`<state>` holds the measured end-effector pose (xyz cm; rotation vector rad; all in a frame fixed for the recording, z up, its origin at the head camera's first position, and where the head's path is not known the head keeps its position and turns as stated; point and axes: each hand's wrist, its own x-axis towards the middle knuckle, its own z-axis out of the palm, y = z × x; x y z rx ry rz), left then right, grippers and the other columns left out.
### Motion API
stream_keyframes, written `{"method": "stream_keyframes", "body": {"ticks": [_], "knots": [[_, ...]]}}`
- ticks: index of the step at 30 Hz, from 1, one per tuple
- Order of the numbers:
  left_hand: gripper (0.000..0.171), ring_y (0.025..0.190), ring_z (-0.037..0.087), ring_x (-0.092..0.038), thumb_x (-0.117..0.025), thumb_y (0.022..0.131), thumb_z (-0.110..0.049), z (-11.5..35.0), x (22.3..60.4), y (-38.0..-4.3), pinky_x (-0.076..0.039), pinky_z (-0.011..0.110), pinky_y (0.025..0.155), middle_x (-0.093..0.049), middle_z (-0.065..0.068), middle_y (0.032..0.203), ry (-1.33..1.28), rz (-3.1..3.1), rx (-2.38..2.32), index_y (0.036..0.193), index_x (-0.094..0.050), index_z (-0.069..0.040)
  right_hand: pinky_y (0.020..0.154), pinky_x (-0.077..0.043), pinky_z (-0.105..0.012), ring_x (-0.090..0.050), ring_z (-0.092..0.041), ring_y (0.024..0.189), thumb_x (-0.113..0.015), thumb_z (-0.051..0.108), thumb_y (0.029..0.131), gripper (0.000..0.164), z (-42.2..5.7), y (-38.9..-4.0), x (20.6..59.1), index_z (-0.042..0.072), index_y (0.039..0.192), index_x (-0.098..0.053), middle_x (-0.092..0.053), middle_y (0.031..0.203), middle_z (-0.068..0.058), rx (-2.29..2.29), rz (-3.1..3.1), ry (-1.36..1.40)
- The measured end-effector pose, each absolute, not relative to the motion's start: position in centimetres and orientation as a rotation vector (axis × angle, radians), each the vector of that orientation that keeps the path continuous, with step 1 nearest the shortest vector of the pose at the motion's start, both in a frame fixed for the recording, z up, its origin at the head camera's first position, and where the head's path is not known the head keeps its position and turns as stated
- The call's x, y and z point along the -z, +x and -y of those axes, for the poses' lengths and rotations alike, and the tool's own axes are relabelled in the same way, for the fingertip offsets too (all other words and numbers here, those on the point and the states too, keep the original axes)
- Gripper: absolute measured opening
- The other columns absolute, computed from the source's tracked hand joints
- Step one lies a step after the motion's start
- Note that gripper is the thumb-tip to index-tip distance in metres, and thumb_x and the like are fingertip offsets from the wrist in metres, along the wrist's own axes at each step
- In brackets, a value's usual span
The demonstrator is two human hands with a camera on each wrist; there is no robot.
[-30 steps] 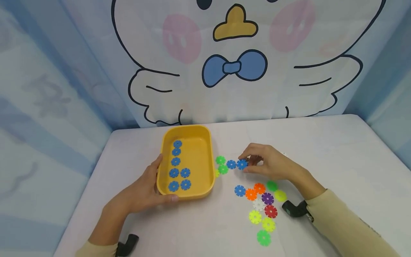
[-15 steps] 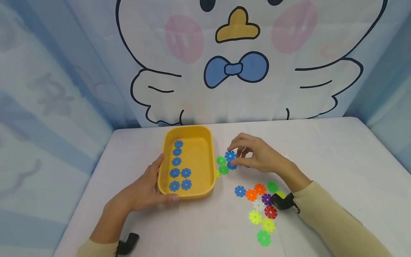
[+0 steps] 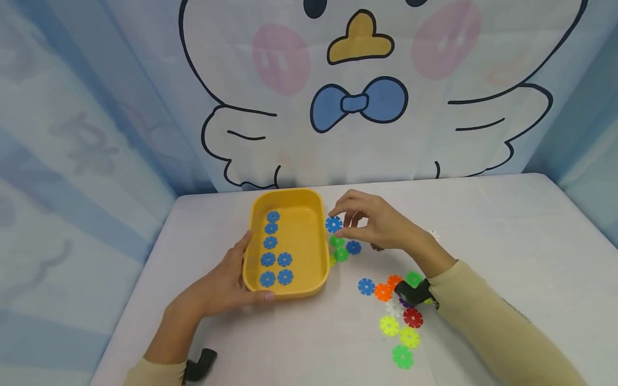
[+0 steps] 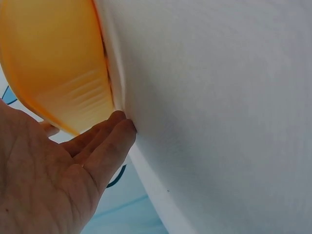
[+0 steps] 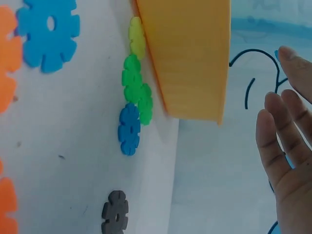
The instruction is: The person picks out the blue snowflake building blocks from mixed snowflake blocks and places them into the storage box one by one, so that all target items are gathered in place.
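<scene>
My left hand (image 3: 219, 284) grips the near-left corner of a yellow plastic tray (image 3: 306, 230), its thumb along the front edge. In the left wrist view, fingers (image 4: 105, 151) lie against the tray's side, close to the white cloth. Several blue snowflake discs (image 3: 285, 259) lie inside the tray. Just outside its right rim, above the table, my right hand (image 3: 381, 221) pinches another blue snowflake disc (image 3: 333, 224) between thumb and fingers. Below that hand lie green discs (image 3: 341, 253) and a blue disc (image 3: 353, 247). The right wrist view shows only a sliver of the held disc.
Loose discs lie right of the tray's front: a blue one (image 3: 366, 287), orange (image 3: 383, 292), red (image 3: 413, 318), yellow (image 3: 410, 338) and green (image 3: 403, 357) among them. A dark disc (image 5: 115, 213) sits under the right arm. A printed curtain (image 3: 357, 145) hangs behind the table.
My right hand has lifted a blue disc off the table and carried it left and away from me, to the tray's right rim. The left hand keeps its hold on the tray.
</scene>
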<state>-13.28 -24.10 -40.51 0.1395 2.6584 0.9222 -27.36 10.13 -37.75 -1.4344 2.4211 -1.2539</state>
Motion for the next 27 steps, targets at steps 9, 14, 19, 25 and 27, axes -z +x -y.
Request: {"method": "stream_keyframes", "body": {"ticks": [9,14,19,25,27], "knots": [[0.139,0.154,0.037,-0.022,-0.079,0.073,-0.073,24.1,40.4,-13.2,-0.025,0.061,0.122,-0.012,0.019,0.168,0.141,-2.655,-0.911,0.165,0.012,-0.021,0.076,-0.061,-0.027,-0.066,-0.01,0.085,-0.084,0.017,0.088,0.034,-8.1,-28.2,37.2,0.01,0.119,-0.072,-0.066,0.114,0.0,1.291,-2.416,-1.48],[0.139,0.155,0.036,-0.021,-0.078,0.072,-0.075,24.1,40.3,-13.3,-0.025,0.061,0.122,-0.011,0.018,0.169,0.109,-2.642,-0.892,0.165,0.012,-0.022,0.078,-0.061,-0.027,-0.066,-0.01,0.087,-0.083,0.02,0.089,0.034,-6.5,-28.5,36.9,0.01,0.119,-0.071,-0.067,0.114,0.001,1.291,-2.371,-1.473],[0.138,0.154,0.035,-0.022,-0.077,0.073,-0.075,24.2,40.4,-13.4,-0.025,0.061,0.122,-0.012,0.017,0.169,0.128,-2.651,-0.902,0.165,0.011,-0.022,0.077,-0.06,-0.028,-0.065,-0.01,0.086,-0.082,0.023,0.09,0.034,-4.9,-28.9,36.7,0.011,0.12,-0.071,-0.067,0.111,0.002,1.256,-2.363,-1.477],[0.138,0.153,0.035,-0.025,-0.079,0.074,-0.071,24.3,40.6,-13.5,-0.026,0.061,0.121,-0.013,0.017,0.168,0.168,-2.658,-0.949,0.165,0.011,-0.019,0.078,-0.06,-0.031,-0.064,-0.012,0.088,-0.082,0.027,0.091,0.033,-2.9,-29.5,36.9,0.014,0.12,-0.072,-0.067,0.113,0.002,1.185,-2.353,-1.42],[0.138,0.154,0.035,-0.024,-0.08,0.075,-0.07,24.4,40.6,-13.5,-0.026,0.061,0.122,-0.013,0.018,0.168,0.168,-2.653,-0.96,0.165,0.011,-0.019,0.08,-0.059,-0.03,-0.063,-0.013,0.089,-0.081,0.028,0.091,0.033,-2.3,-29.8,37.1,0.015,0.12,-0.072,-0.067,0.114,0.002,1.154,-2.354,-1.392]]}}
